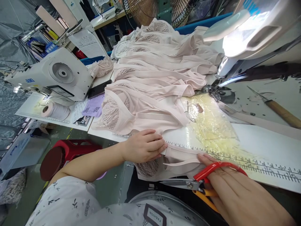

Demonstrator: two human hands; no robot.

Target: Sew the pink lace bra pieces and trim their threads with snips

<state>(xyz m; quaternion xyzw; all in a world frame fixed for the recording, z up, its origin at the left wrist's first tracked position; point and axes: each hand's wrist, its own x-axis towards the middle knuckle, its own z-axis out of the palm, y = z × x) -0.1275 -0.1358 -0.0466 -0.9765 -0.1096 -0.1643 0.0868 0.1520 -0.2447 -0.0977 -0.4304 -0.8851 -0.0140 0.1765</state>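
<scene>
The person's two hands are apart from each other, with a stretch of a pale pink garment (182, 153) running between them along the near edge of the white table (263, 138). The left hand (144, 146) is closed on one end of that stretch, thumb and fingers pinching the cloth, while a lace part shows just below it, over the edge on the side of the lap. The right hand (237, 191) has its fingertips pressed on the other end and also keeps hold of a pair of scissors (191, 185), the red loop around its fingers and the blades pointing left, in front of the cloth; from where I stand I can't quite make out how the fingers sit in the other, orange handle. Ruler markings (256, 164) run along the table edge, right beside the garment. Behind the hands lies a long heap of similar pink garments (162, 72), overlapping in rows, lace toward the left. Near the right hand is a clear bag (211, 119) with something pale yellow in it, and farther right a wooden-handled awl (283, 113) rests by a brightly lit sewing machine (249, 40). Across to the left I see a second white machine (64, 72), with a thread cone (56, 110) and a purple slip (93, 106) near it, and a red stool (76, 149) below.
</scene>
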